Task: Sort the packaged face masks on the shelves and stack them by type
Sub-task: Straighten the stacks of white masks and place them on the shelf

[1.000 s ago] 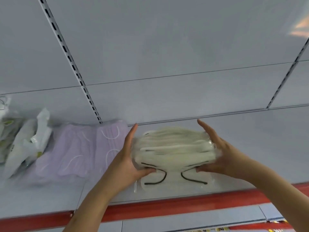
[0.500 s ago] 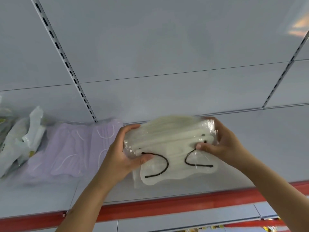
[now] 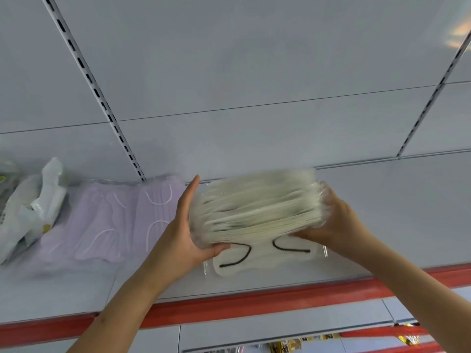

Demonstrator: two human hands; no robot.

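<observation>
Head view: a person's two bare arms reach up to a grey shelf (image 3: 382,225) with a red front edge.
Landmark: stack of cream masks (image 3: 257,207), clear-wrapped packs piled flat, held just above the shelf near its middle.
Left hand (image 3: 188,225): pressed flat against the left end of the stack of cream masks, fingers straight and pointing up, thumb tucked under the bottom edge.
Right hand (image 3: 336,222): holds the right end of the stack of cream masks, fingers wrapped behind the crinkled wrap, thumb underneath.
Single cream pack (image 3: 260,261): lies flat on the shelf directly beneath the stack of cream masks, its two black ear loops showing; whether the stack touches it cannot be told.
Lilac masks (image 3: 109,225): flat packs with white ear loops, on the shelf just left of the stack of cream masks, behind the left hand.
White packets (image 3: 33,207): crumpled, leaning together, well left of the stack of cream masks, beyond the lilac masks.
Slotted upright (image 3: 96,93): runs up the back panel, above and left of the stack of cream masks.
</observation>
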